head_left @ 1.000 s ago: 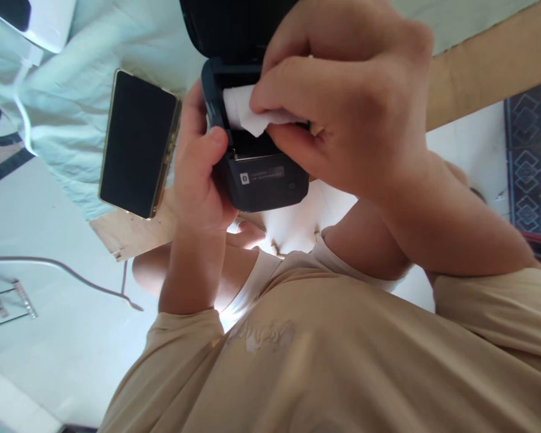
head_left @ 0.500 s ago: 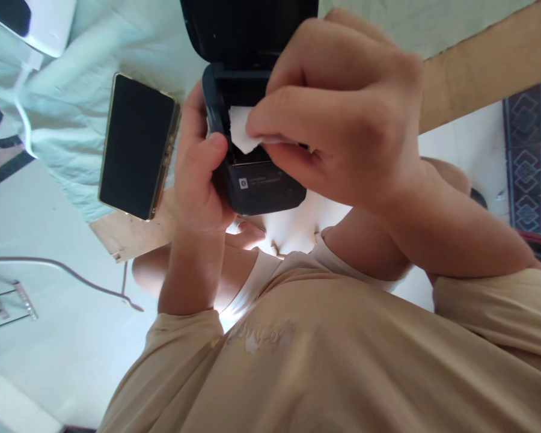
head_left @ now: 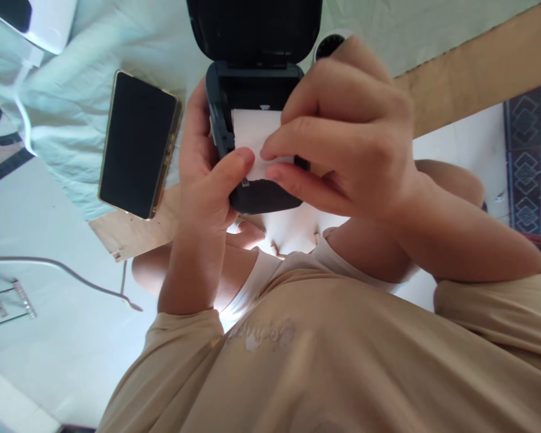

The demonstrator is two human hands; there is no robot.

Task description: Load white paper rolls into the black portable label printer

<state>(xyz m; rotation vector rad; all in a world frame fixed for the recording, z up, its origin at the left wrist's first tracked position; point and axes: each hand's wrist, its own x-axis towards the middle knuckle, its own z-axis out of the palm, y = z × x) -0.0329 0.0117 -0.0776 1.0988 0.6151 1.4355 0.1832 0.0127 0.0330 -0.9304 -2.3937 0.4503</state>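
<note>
Paper strip is being pinched over an open little printer, lid tipped back.

Nearest the camera, a beige shirt (head_left: 342,361) fills the lower view. Just past it, the small dark printer (head_left: 261,195) is gripped by the left hand (head_left: 202,180), fingers curled round its side and thumb pressed over the front edge, apparently so the body is steadied. The white paper (head_left: 252,129) lies in the open bay, and its loose end is nipped between thumb and forefinger of the right hand (head_left: 347,138), the other fingers loosely curled; the strip is held flat across the front lip. The lid (head_left: 255,30) is swung back, away from the body. Beside it, a dark-screened phone (head_left: 137,144) is laid on pale cloth (head_left: 72,90) over a wooden board (head_left: 478,66).
</note>
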